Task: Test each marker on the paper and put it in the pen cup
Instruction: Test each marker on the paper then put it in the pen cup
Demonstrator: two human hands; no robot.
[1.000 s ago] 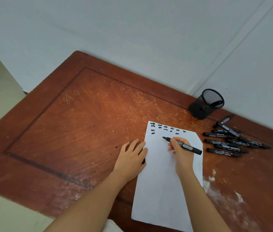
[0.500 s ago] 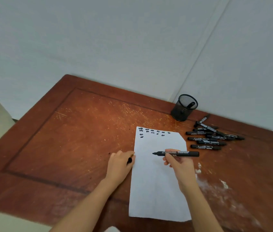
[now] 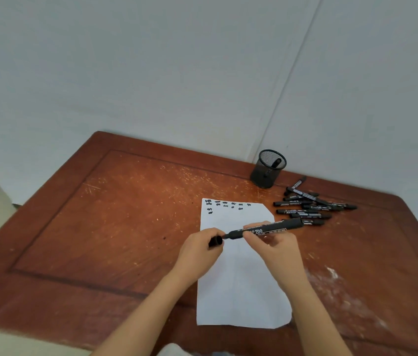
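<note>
The light, stiff, slick marker is best pinched mid-barrel, as the right hand does, nib toward nine o'clock, facing the cap clasped in the left hand.

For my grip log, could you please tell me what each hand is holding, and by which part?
The right hand pinches the marker at mid-barrel; the left hand grips the detached cap, seemingly at its closed end.

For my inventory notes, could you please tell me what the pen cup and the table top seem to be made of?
The pen cup looks like black metal mesh, matt: its wall is a fine see-through grid. The table top looks like reddish-brown varnished wood, worn: grain and pale scratches show; veneer is possible.
</note>
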